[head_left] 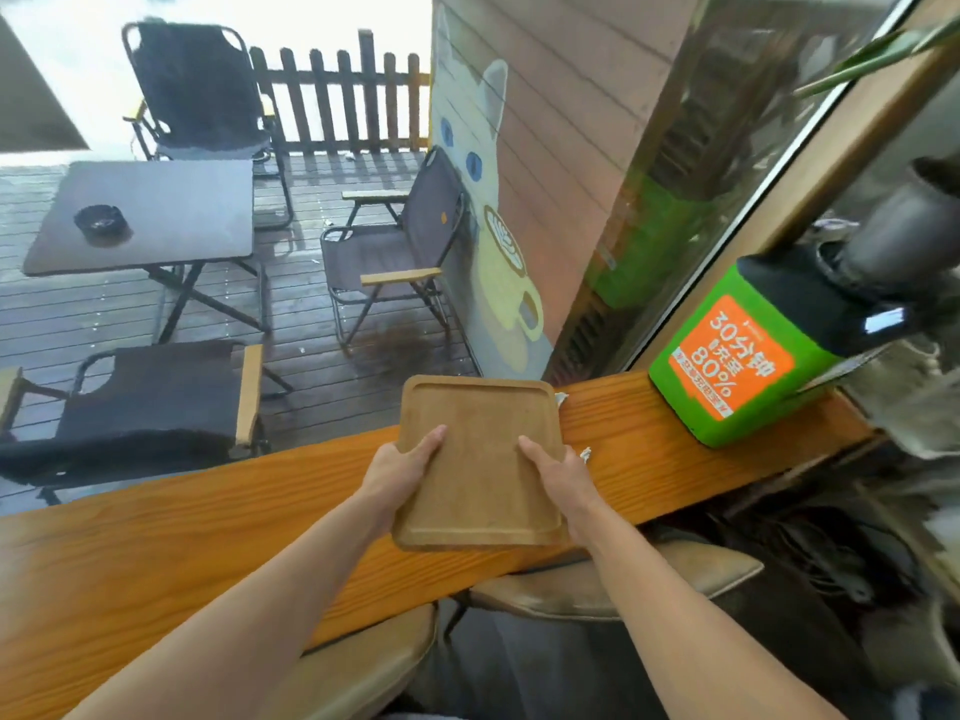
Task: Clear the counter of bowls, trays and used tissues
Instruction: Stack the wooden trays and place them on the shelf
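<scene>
head view: counter (pixel 156 553), bare wood; left hand (pixel 408 467) closed on tray (pixel 480 459) left edge, thumb on top; tray empty, over counter, overhanging near edge, likely being lifted off; right hand (pixel 558 478) closed on right edge, steadying; tissue (pixel 585 453) crumpled beside tray's right side, partly hidden; green box (pixel 737 356) at counter's far right

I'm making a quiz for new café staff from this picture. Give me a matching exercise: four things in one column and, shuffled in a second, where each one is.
1. wooden tray
2. ashtray
3. green box
4. crumpled tissue

a. on the dark outdoor table
b. at the counter's right end
c. held by the left hand and right hand
d. peeking out beside the tray's right edge

Pairs: 1-c, 2-a, 3-b, 4-d
</scene>
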`<state>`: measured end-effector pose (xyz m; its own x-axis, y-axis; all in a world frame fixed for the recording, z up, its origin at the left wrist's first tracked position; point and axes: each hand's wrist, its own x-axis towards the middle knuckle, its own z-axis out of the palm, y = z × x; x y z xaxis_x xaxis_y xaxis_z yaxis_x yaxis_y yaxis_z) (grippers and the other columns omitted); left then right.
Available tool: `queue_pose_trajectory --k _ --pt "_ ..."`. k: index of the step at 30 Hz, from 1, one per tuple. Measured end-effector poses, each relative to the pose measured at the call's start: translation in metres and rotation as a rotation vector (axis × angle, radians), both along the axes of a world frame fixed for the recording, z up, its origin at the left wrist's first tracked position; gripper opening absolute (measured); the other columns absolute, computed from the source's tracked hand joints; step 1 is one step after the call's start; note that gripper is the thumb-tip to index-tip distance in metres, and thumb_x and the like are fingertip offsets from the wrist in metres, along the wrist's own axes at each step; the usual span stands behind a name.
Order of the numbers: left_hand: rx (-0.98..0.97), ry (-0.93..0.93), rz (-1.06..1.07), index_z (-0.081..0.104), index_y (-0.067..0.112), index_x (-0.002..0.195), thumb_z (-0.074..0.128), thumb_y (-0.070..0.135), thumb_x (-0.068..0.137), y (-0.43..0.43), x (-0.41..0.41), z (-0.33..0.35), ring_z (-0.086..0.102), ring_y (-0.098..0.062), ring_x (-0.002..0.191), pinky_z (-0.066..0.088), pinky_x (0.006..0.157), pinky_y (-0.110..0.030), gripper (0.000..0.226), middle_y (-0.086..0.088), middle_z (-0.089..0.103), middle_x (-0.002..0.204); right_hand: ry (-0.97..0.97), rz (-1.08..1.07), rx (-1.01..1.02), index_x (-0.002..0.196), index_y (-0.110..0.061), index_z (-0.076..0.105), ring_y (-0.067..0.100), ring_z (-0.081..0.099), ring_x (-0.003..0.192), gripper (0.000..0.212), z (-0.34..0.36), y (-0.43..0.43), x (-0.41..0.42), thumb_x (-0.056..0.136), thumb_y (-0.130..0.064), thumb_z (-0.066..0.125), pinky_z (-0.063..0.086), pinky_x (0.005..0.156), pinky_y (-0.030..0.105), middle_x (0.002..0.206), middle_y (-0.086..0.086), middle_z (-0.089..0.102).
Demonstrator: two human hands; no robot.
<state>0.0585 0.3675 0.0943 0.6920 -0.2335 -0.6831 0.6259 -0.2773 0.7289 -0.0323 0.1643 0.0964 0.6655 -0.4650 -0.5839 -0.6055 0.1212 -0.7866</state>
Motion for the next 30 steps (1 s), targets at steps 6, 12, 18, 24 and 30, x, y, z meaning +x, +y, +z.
queue_pose_trajectory --k 6,12,18,24,30 --pt "0.068 -0.118 -0.126 0.051 0.013 0.123 0.064 0.074 0.073 -0.085 -0.037 0.041 0.065 -0.026 0.091 0.053 0.075 -0.040 0.080 -0.009 0.065 0.108 -0.103 -0.123 -0.016 0.112 -0.021 0.059 0.014 0.066 0.086 0.045 0.032 -0.067 -0.061 0.083 -0.055 0.069 0.052 0.056 0.022 0.098 -0.004 0.069" --pt "0.025 -0.212 -0.302 0.061 0.016 0.112 0.069 0.071 0.071 -0.193 -0.102 0.072 0.070 -0.025 0.088 0.055 0.073 -0.038 0.069 -0.005 0.072 0.100 -0.176 -0.307 -0.015 0.124 -0.006 0.059 0.031 0.067 0.103 0.062 0.056 -0.154 -0.155 0.083 -0.051 0.071 0.053 0.094 0.048 0.115 0.015 0.069" --pt "-0.012 -0.294 -0.482 0.062 0.021 0.113 0.070 0.070 0.072 -0.310 -0.186 0.083 0.069 -0.020 0.087 0.055 0.078 -0.035 0.065 0.002 0.070 0.100 -0.150 -0.456 -0.059 0.119 -0.007 0.064 0.032 0.067 0.101 0.055 0.073 -0.236 -0.270 0.088 -0.052 0.065 0.052 0.095 0.049 0.112 0.015 0.070" --pt "0.014 -0.328 -0.746 0.061 0.013 0.114 0.066 0.073 0.073 -0.415 -0.278 0.084 0.069 -0.026 0.094 0.056 0.091 -0.043 0.073 -0.005 0.069 0.106 -0.086 -0.664 -0.083 0.119 -0.017 0.060 0.020 0.063 0.087 0.058 0.088 -0.297 -0.391 0.084 -0.064 0.061 0.048 0.065 0.034 0.102 0.001 0.067" --pt "-0.017 -0.370 -0.971 0.059 0.018 0.126 0.062 0.075 0.075 -0.491 -0.352 0.088 0.067 -0.017 0.081 0.051 0.068 -0.030 0.077 0.003 0.068 0.096 -0.065 -0.882 -0.063 0.132 -0.019 0.054 0.028 0.062 0.105 0.063 0.092 -0.330 -0.479 0.086 -0.061 0.060 0.050 0.083 0.041 0.121 0.006 0.065"
